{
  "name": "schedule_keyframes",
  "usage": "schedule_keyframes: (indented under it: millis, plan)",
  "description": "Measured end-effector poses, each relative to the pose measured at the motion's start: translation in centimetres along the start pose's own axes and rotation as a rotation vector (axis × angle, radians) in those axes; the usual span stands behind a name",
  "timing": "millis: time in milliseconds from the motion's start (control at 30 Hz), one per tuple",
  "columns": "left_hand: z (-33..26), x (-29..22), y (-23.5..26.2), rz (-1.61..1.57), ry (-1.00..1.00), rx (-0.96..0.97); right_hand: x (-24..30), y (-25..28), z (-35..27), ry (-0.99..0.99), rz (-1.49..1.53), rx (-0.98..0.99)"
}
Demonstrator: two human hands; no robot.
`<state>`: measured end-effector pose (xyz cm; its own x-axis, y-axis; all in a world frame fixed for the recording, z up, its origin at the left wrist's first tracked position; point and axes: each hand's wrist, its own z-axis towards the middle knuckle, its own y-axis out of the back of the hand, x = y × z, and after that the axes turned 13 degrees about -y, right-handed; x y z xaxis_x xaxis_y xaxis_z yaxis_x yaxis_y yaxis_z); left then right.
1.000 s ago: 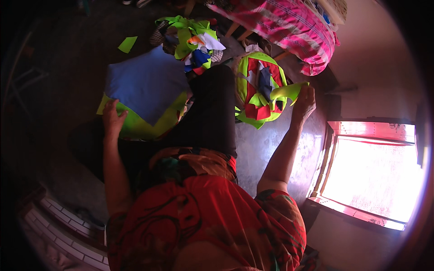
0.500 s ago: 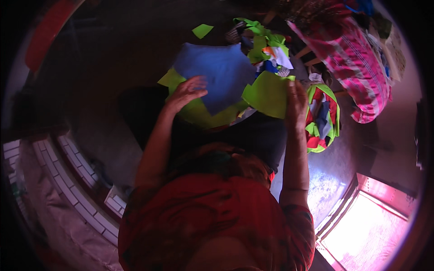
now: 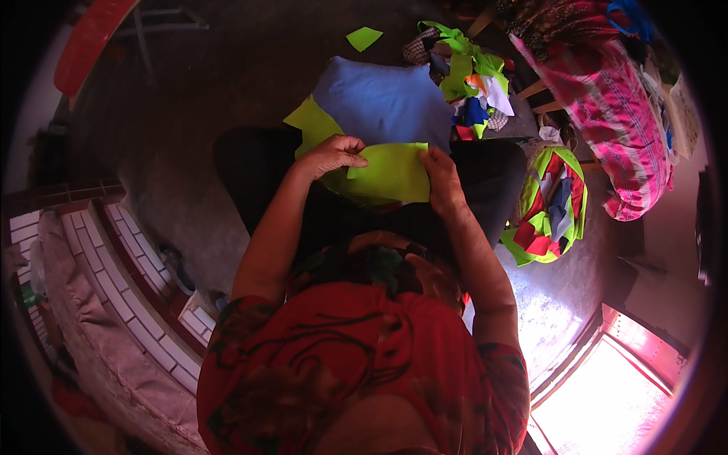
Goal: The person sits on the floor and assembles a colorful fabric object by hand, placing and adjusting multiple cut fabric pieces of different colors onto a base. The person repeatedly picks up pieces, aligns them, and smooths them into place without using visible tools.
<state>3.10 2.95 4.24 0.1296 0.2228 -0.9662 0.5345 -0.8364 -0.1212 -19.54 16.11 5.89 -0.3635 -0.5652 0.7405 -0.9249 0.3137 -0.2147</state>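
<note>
Between my two hands a yellow-green piece of cloth is stretched out over my lap. My left hand pinches its left edge between thumb and fingers. At its upper right corner my right hand is closed on the same piece. A larger blue cloth is spread just beyond, across my knees. Another yellow-green cloth sticks out from under the blue one, beside my left hand. What lies beneath the held piece is mostly hidden.
A bag of red, green and dark scraps stands right of my knee. A heap of mixed scraps lies at the far right, and one loose green scrap on the floor. Pink plaid cloth covers something at the right.
My right hand has brought the yellow-green cloth leftward and in front of me. My left hand, empty before, now grips its left edge.
</note>
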Motion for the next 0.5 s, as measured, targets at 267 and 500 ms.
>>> schedule_keyframes:
  millis: [267,500]
  plan:
    - [0.7,2.1,-0.5,0.385,0.021,-0.045,-2.0,-0.3,1.3,0.262,-0.775,-0.289]
    - [0.4,1.6,-0.9,0.647,0.019,0.079,-2.8,0.8,2.9,0.098,-0.683,-0.293]
